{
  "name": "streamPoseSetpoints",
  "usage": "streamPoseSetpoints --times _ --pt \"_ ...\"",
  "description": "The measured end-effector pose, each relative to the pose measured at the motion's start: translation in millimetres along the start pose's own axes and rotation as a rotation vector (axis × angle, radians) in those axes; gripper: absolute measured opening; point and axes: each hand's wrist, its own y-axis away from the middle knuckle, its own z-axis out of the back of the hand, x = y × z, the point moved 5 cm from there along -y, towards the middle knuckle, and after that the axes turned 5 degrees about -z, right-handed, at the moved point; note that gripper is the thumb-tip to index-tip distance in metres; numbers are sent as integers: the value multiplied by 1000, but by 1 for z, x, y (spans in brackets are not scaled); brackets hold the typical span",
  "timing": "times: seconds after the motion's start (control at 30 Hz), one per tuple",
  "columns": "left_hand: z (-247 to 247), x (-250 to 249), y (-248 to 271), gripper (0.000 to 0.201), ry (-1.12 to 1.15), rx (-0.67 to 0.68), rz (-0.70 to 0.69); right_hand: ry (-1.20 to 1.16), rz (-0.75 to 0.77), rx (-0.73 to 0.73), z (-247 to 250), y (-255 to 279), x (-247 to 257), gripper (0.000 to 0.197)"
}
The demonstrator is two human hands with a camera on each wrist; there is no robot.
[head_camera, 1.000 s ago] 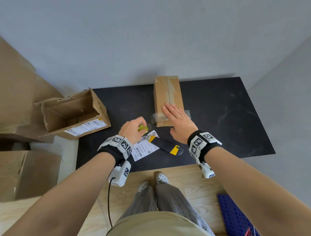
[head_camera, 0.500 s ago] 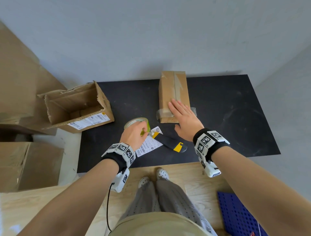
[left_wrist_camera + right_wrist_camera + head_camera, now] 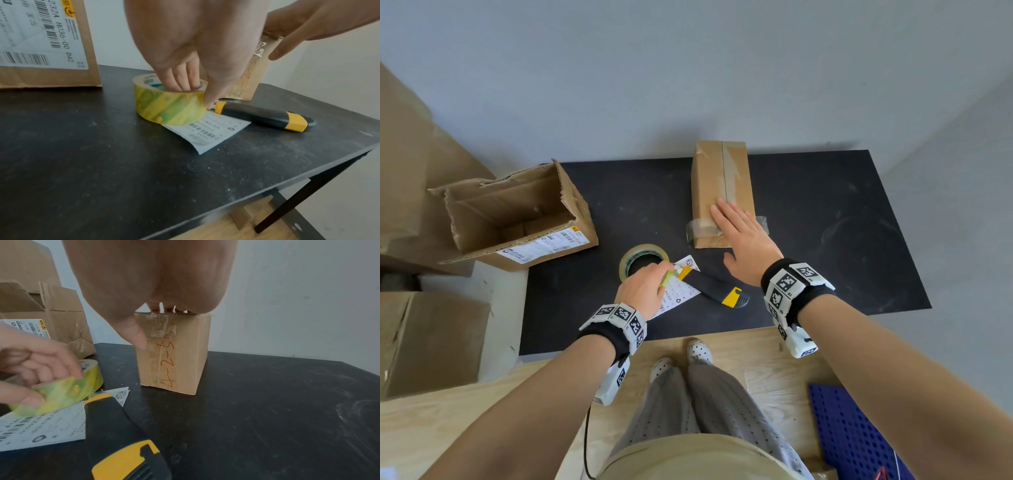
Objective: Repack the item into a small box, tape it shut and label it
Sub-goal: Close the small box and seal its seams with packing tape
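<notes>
**Tape roll gripped at the table, sealed box held flat**

The left hand (image 3: 643,291) pinches a yellow-green roll of clear packing tape (image 3: 170,104), fingers curled down into its core and thumb pressed on the outer wall. The roll stands on the matte black tabletop (image 3: 825,240), its near edge resting on a white printed shipping label (image 3: 209,133).

At two o'clock from the roll, the small tall brown cardboard box (image 3: 720,185) stands taped along its top seam, with a strip of clear tape across its near end. The right hand (image 3: 748,240) lies on that end with fingers straight and spread, the thumb hanging down the front face beside red handwriting.

A black-and-yellow utility knife (image 3: 717,289) lies at four o'clock from the roll, its tip on the label. At ten o'clock sits a larger open, torn cardboard box (image 3: 517,219) bearing its own barcode sticker.
</notes>
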Motion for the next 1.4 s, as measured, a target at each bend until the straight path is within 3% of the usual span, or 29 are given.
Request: streamPoseSetpoints --times 0.13,0.3,0.47,0.63,0.8,0.93,1.13,1.4 --pt "8 -4 -2 33 42 -31 1 -24 5 -1 4 4 1 80" --pt "41 -19 -12 22 100 -173 -3 -26 0 -18 8 14 1 76" --pt "70 -48 -15 29 274 -316 -31 -96 -48 -61 14 26 -6 76" --pt "61 -72 -20 41 475 -268 -78 -206 -130 -69 13 37 -19 78" --pt "42 -71 -23 45 632 -227 -23 -378 -181 -16 7 44 -24 83" --pt "33 -68 -24 46 708 -201 8 -620 -316 20 2 46 -28 88" --pt "25 -68 -28 45 946 -250 92 -875 -467 67 -10 40 -31 85" --pt "8 -58 -37 49 902 -195 104 -849 -453 109 -26 31 -56 82"
